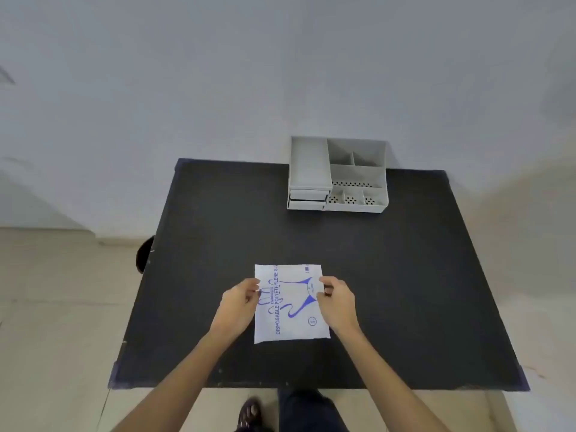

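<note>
A flat white packet of disposable polyethylene gloves (290, 319), printed in blue, lies on the black table (218, 244) near its front middle. My left hand (238, 302) pinches the packet's left edge with curled fingers. My right hand (336, 300) pinches its right edge in the same way. Both hands sit at the packet's upper half, facing each other.
A grey desk organiser (338, 174) with several open compartments and small drawers stands at the table's far edge, right of centre. A dark round object (144, 254) pokes out past the table's left edge. Beige floor surrounds the table; a pale wall rises behind.
</note>
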